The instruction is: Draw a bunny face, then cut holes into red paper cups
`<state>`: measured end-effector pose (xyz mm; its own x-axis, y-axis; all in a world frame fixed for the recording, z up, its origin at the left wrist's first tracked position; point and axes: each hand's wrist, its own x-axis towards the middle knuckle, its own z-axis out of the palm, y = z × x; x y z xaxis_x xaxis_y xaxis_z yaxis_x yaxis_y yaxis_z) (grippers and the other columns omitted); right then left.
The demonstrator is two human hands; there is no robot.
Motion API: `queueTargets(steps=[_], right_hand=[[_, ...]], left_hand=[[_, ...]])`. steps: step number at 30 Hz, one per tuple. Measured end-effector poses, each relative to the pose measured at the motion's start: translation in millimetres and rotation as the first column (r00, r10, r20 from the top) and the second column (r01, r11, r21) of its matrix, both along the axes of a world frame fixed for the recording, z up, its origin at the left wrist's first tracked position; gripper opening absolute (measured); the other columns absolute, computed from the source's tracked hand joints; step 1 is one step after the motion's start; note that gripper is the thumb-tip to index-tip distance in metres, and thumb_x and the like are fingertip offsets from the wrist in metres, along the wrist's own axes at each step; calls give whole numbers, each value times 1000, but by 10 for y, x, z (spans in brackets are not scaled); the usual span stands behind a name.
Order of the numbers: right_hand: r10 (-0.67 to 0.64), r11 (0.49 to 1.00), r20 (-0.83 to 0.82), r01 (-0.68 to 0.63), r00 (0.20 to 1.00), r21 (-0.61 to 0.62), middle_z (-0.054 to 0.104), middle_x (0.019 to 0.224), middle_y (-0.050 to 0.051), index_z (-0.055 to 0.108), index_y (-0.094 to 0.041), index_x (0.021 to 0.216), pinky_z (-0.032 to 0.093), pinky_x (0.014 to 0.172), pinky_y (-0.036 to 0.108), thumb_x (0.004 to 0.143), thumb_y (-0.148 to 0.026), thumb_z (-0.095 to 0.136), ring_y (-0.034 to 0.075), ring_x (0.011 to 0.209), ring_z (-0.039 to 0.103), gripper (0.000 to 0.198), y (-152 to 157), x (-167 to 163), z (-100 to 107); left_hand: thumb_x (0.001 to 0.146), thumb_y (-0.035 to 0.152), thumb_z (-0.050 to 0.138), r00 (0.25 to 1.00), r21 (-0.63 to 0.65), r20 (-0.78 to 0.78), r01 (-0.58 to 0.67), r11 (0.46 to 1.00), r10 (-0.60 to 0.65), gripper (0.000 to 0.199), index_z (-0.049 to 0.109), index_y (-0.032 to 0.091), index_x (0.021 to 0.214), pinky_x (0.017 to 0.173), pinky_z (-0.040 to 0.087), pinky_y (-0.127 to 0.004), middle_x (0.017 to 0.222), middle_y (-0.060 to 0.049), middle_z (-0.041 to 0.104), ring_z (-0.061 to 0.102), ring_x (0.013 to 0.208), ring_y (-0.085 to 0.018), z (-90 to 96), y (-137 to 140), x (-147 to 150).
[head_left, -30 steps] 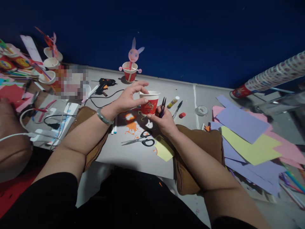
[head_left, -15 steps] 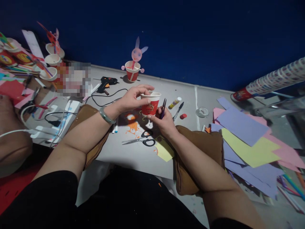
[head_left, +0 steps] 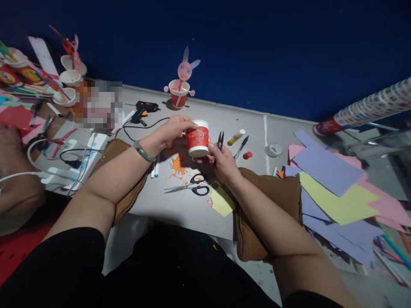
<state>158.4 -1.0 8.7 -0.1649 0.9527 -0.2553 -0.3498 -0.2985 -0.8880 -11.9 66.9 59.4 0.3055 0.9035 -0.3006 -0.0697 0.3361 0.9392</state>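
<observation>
A red and white paper cup (head_left: pixel 198 139) is held above the table, tilted so that its white base shows and its inside is hidden. My left hand (head_left: pixel 177 130) is closed on the cup's left side. My right hand (head_left: pixel 223 161) has its thumb against the cup's lower right. The same hand is closed round a small tool with two dark pointed blades and a purple handle (head_left: pixel 220 140), points up. Below the hands lie black-handled scissors (head_left: pixel 189 187), orange paper scraps (head_left: pixel 178 166) and a yellow paper piece (head_left: pixel 221 200).
A cup with a pink rabbit figure (head_left: pixel 179 92) stands at the back, beside a black glue gun (head_left: pixel 144 112) with its cord. Right of my hands are a glue stick (head_left: pixel 236 137), a black pen (head_left: pixel 241 147) and coloured paper sheets (head_left: pixel 330 169). Brown cushions (head_left: pixel 269 205) lie under my forearms.
The cup has tipped, so its opening no longer shows and its base has come into view. My left hand has shifted slightly left along with it.
</observation>
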Motion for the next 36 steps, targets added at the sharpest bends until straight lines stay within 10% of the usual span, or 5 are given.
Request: queueTargets(steps=[11,25,30,36], right_hand=[[51,998,9,-51,999,-28,71,76,2,64,-20,96,60,57,28,71,-59,78,16,65,67,48,-15,-1,21],[16,1000,59,-17,998,2,53,67,-8,38,-23,74,53,60,27,57,-46,89,10,61,57,59,-46,-7,-26],[-114,943,194,45,974,329,55,77,-6,35,-25,78,53,69,30,62,-41,87,12,71,57,57,-68,31,-13],[-370,676,313,23,875,736,63,100,4,31,-26,81,54,85,40,73,-33,77,21,98,63,48,-38,118,-2]], left_hand=[[73,21,65,992,-37,-110,65,997,-69,12,55,15,71,52,37,-19,63,3,55,52,56,-7,3,-12,7],[69,35,77,987,169,-54,161,972,-154,28,59,14,77,60,42,-21,68,1,58,53,62,-8,-32,7,-28],[54,56,89,988,590,-15,135,796,-157,84,56,23,124,101,46,-38,126,-10,59,56,122,-26,-129,73,-82],[57,60,87,930,807,-245,352,475,-273,121,23,28,155,104,46,-47,127,-12,61,61,118,-30,-184,7,-71]])
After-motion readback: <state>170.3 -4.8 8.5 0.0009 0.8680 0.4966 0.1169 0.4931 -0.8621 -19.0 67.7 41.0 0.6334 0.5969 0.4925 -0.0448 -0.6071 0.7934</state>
